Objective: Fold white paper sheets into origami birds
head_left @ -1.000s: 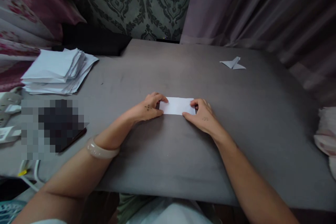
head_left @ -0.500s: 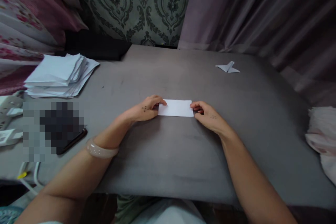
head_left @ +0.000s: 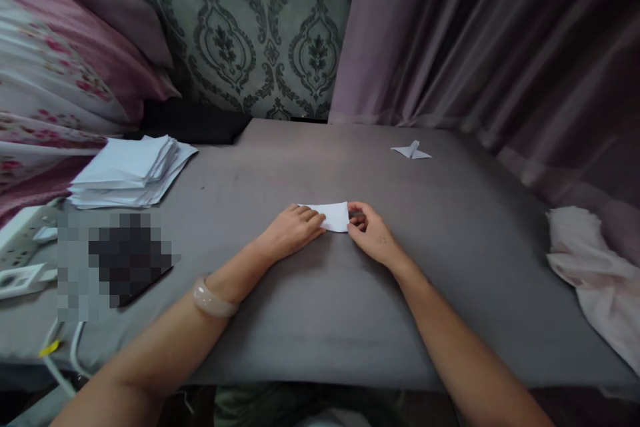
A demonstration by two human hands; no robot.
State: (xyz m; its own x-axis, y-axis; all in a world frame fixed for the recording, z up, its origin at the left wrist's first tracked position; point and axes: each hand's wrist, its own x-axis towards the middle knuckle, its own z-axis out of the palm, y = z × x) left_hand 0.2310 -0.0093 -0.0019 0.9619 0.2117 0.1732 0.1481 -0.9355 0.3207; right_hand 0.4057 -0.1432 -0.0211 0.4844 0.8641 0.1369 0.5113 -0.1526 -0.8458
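A white folded paper strip [head_left: 336, 216] lies in front of me at the middle of the table, its right part bowed up a little. My left hand [head_left: 296, 230] covers the strip's left part, fingers together over the top and thumb at the near edge. At the right end, my right hand [head_left: 373, 232] has its thumb on the near corner and its fingers at the far corner, holding that end. Whatever lies under my left palm is hidden.
A stack of white paper [head_left: 125, 170] sits at the left. Behind it is a black folded item [head_left: 195, 121]. A small folded paper figure [head_left: 413, 151] stands at the back right. Power strips [head_left: 25, 240], a blurred dark object [head_left: 131, 257] and pale cloth [head_left: 585, 260] lie at the sides.
My left hand has moved from the strip's left end onto its top, covering the left part. The right end has bowed up in my right hand. The view has tilted upward.
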